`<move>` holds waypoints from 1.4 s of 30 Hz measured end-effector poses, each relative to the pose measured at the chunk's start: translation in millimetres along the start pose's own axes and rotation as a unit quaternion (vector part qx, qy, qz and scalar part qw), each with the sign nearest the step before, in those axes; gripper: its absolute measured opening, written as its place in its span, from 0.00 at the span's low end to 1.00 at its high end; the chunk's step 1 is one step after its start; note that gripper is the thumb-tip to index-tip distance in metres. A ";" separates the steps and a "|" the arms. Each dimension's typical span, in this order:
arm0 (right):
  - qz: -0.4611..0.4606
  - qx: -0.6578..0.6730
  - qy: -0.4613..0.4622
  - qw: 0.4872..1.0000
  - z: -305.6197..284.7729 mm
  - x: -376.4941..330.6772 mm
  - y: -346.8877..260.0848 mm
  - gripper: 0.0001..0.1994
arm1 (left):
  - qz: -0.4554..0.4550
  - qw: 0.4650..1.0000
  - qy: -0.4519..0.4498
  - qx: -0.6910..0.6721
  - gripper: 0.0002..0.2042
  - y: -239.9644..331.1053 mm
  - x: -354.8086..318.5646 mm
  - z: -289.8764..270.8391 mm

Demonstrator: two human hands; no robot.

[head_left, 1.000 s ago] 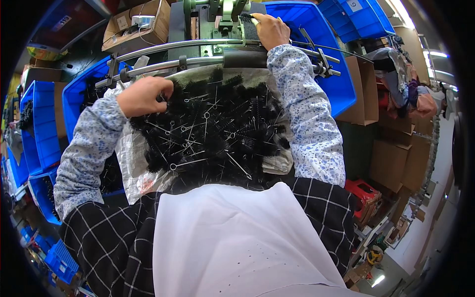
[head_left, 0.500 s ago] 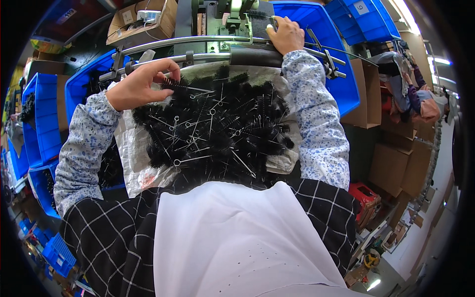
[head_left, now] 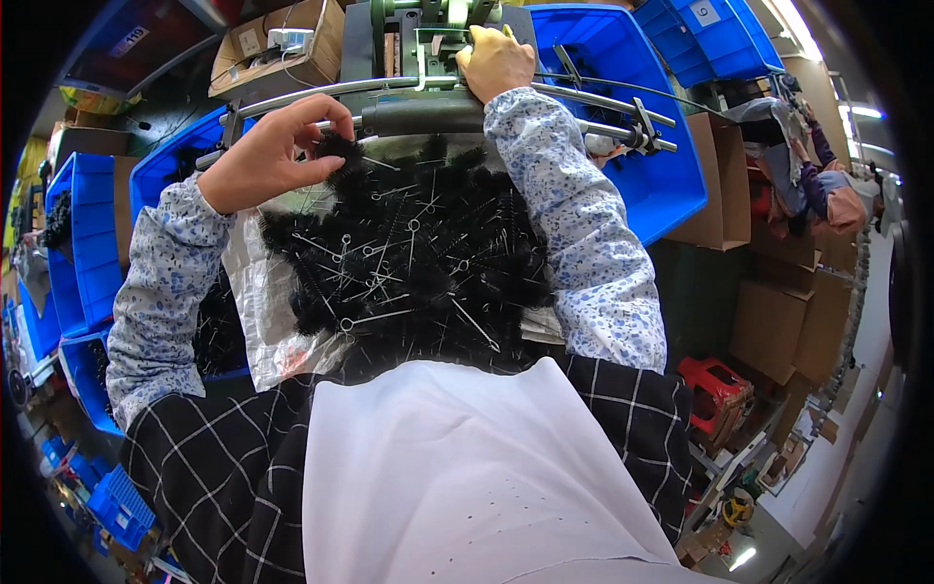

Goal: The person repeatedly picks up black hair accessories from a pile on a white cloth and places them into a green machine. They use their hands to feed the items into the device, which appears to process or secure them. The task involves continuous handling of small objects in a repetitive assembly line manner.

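Observation:
My left hand [head_left: 277, 156] pinches a black wire-stemmed bristle brush [head_left: 342, 154] between thumb and fingers, just above the left edge of the pile. At the far middle, my right hand [head_left: 498, 64] has its fingers curled against the front of a green metal machine [head_left: 433, 44]; whatever lies inside them is hidden. Below both hands is a heap of black brushes [head_left: 418, 253] with thin metal stems, several ending in loops. Pale woven sheeting [head_left: 263, 311] lies under the heap.
Chrome rails [head_left: 603, 100] and a dark padded roller [head_left: 423, 114] run across the machine's front. A blue bin [head_left: 671, 170] stands to the right, with cardboard boxes [head_left: 720, 185] beyond it. More blue bins [head_left: 92, 243] stand at left. Another person [head_left: 827, 195] sits far right.
My right hand has moved left along the machine, and the brush beside it no longer shows. My left hand has shifted slightly; the brush in it has turned, its bristles bunched near the fingertips.

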State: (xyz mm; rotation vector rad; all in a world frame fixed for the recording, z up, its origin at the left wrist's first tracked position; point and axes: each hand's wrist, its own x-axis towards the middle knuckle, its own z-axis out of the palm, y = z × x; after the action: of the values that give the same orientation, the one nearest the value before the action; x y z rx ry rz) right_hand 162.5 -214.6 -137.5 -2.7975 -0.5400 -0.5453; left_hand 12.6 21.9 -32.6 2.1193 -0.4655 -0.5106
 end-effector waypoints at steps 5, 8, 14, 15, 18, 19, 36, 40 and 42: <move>-0.013 -0.005 -0.004 1.000 -3.8 -3.1 18.0 0.10 | 0.038 0.999 0.022 -0.023 0.12 -2.3 -1.1 -1.2; -0.012 -0.027 0.005 1.000 -5.1 -6.6 46.1 0.10 | 0.045 0.998 0.022 -0.039 0.12 -10.4 -3.7 -3.7; 0.060 -0.027 -0.082 0.994 -18.1 9.5 70.9 0.16 | 0.073 0.993 0.029 -0.086 0.10 -18.8 -3.0 -0.4; 0.051 -0.024 -0.089 0.994 -14.1 14.0 77.3 0.15 | 0.086 0.993 0.032 -0.072 0.10 -16.5 -0.1 1.5; 0.027 -0.052 -0.151 0.987 -25.1 24.9 88.7 0.14 | 0.096 0.992 0.008 -0.082 0.10 -9.8 8.1 4.5; 0.030 -0.057 -0.145 0.987 -33.1 26.8 89.3 0.14 | 0.093 0.992 0.004 -0.087 0.10 -9.6 8.9 5.1; -0.042 0.353 -0.221 0.908 -67.2 -40.6 -13.0 0.16 | 0.053 0.982 0.175 -0.041 0.19 2.3 31.5 38.5; -0.023 -0.030 0.000 0.999 -42.3 -10.6 29.9 0.12 | 0.041 0.992 -0.089 0.082 0.17 -1.1 22.3 51.3; -0.035 -0.059 0.013 0.998 -26.2 -4.0 40.6 0.12 | 0.036 0.979 -0.152 0.128 0.15 0.4 17.3 63.6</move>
State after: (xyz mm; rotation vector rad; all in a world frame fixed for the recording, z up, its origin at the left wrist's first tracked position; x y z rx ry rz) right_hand 167.0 -260.3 -122.0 -2.8865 -0.6207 -0.6467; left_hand -5.6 -29.9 -69.1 2.2668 -0.8175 -0.7726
